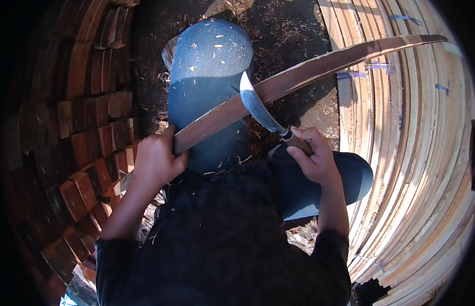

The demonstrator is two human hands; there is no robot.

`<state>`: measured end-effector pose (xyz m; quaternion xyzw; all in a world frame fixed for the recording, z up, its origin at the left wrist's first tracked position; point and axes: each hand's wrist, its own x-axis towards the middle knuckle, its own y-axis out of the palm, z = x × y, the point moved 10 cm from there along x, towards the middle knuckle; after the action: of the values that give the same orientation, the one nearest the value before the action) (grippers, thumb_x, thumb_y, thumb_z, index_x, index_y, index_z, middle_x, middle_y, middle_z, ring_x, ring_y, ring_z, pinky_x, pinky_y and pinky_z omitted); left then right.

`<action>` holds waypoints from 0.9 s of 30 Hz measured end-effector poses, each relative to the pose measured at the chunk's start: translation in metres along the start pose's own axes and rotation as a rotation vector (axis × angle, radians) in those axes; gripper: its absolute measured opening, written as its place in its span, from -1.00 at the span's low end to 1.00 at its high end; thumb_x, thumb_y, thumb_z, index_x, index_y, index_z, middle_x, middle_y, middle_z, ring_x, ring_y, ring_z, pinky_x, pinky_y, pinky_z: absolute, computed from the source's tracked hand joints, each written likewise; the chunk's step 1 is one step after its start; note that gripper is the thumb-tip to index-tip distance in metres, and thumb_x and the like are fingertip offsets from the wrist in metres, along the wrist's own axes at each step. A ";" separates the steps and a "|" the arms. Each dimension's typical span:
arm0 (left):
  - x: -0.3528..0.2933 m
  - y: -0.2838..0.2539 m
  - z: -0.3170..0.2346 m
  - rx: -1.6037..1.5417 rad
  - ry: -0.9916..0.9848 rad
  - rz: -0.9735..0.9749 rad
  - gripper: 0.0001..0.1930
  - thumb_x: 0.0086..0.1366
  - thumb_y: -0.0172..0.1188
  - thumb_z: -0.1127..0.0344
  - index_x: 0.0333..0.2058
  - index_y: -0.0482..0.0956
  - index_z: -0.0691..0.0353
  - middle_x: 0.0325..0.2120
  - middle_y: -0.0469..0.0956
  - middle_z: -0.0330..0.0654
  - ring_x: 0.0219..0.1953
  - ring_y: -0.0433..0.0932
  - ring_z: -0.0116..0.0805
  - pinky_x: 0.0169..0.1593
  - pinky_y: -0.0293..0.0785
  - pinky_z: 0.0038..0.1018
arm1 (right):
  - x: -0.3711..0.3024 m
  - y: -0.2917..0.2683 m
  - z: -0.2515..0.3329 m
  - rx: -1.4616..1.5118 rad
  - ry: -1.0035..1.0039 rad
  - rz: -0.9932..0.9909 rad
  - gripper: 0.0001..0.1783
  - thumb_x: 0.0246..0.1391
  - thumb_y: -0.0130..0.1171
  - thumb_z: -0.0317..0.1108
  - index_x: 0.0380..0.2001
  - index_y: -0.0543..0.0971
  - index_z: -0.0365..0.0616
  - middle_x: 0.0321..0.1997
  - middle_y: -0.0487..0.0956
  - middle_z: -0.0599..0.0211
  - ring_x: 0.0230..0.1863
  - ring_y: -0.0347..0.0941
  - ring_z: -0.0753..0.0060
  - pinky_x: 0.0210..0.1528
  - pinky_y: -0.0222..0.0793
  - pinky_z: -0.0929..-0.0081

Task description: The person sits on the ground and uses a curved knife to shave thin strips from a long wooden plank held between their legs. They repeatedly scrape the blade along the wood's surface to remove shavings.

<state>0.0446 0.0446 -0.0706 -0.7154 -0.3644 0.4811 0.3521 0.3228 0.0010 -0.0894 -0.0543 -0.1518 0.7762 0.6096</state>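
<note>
A long, reddish-brown wooden strip [304,74] lies slantwise across my left thigh, its far end reaching out over the pale wood at the right. My left hand [155,160] is closed around its near end. In my right hand [314,155] is a sickle [263,113] with a curved steel blade, gripped by its brown wooden handle. The blade crosses over the strip near its middle, with the tip pointing up and away. Whether the edge touches the wood I cannot tell. Small shavings dot my jeans [209,56].
Stacked reddish-brown wood blocks [84,186] rise close along my left. On the right lie long pale wooden strips [421,168], some bound with bluish ties [381,66]. Wood shavings litter the dark ground [291,30] ahead.
</note>
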 end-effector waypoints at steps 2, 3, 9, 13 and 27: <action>-0.002 -0.002 0.001 -0.020 0.004 -0.003 -0.65 -0.08 0.21 0.30 -0.30 0.51 0.40 -0.62 0.51 0.18 -0.48 0.56 0.17 -0.32 0.50 -0.07 | 0.002 -0.016 0.006 0.123 0.015 -0.126 -0.66 0.23 0.06 -0.50 0.02 0.25 -0.08 -0.46 0.45 0.32 -0.56 0.33 0.65 -0.51 0.25 0.71; -0.004 -0.001 0.001 -0.034 0.003 -0.001 -0.66 -0.08 0.21 0.31 -0.30 0.51 0.40 -0.62 0.51 0.18 -0.48 0.56 0.17 -0.32 0.49 -0.07 | -0.010 -0.032 -0.024 0.409 0.148 -0.327 -0.66 0.20 0.10 -0.50 0.01 0.28 -0.10 -0.44 0.48 0.29 -0.53 0.39 0.60 -0.44 0.30 0.67; -0.003 -0.003 -0.001 -0.003 -0.005 0.005 -0.68 -0.07 0.22 0.30 -0.33 0.50 0.38 -0.61 0.52 0.17 -0.47 0.57 0.16 -0.31 0.50 -0.07 | -0.025 -0.001 -0.007 0.099 0.222 -0.086 -0.64 0.10 0.20 -0.53 -0.03 0.38 -0.20 -0.33 0.57 0.24 -0.37 0.52 0.56 -0.27 0.36 0.62; -0.007 -0.002 0.003 -0.037 -0.084 0.040 -0.65 -0.08 0.22 0.29 -0.31 0.50 0.39 -0.53 0.53 0.21 -0.38 0.54 0.23 -0.27 0.45 -0.02 | -0.039 -0.032 -0.025 0.326 0.377 -0.435 -0.59 0.15 0.12 -0.57 0.05 0.30 -0.23 -0.35 0.54 0.31 -0.41 0.42 0.68 -0.31 0.32 0.72; -0.056 -0.020 0.027 0.074 -0.094 0.070 -0.47 0.00 0.33 0.23 -0.08 0.32 0.25 -0.29 0.55 0.12 -0.20 0.56 0.13 -0.15 0.45 -0.01 | -0.108 -0.037 -0.030 0.152 0.526 -0.752 -0.51 0.15 0.14 -0.51 0.13 0.30 -0.33 -0.42 0.53 0.36 -0.48 0.36 0.75 -0.42 0.29 0.77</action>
<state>0.0001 0.0103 -0.0377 -0.6909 -0.3371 0.5392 0.3439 0.3924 -0.0901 -0.1176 -0.1460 0.0560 0.4699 0.8687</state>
